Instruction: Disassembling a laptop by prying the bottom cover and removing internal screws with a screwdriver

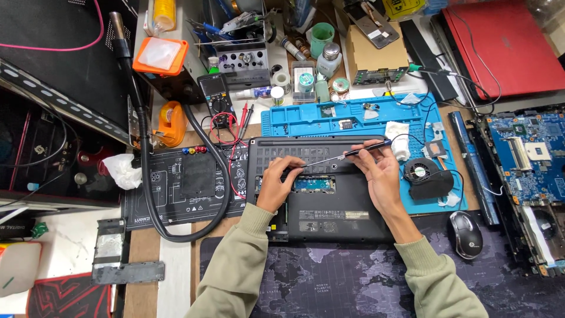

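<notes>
Black laptop (pixel 329 203) upside down, slim screwdriver (pixel 344 155) above.

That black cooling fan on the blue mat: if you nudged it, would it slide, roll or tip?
The cooling fan lies flat, so it would probably slide on the blue mat rather than roll or tip. Its attached wire may drag. It looks like light plastic, likely fragile at the blades.

An electronics repair workshop: multimeter (pixel 214 94), bare motherboard (pixel 524 150), blue repair mat (pixel 353 115) (cluttered with small parts).
</notes>
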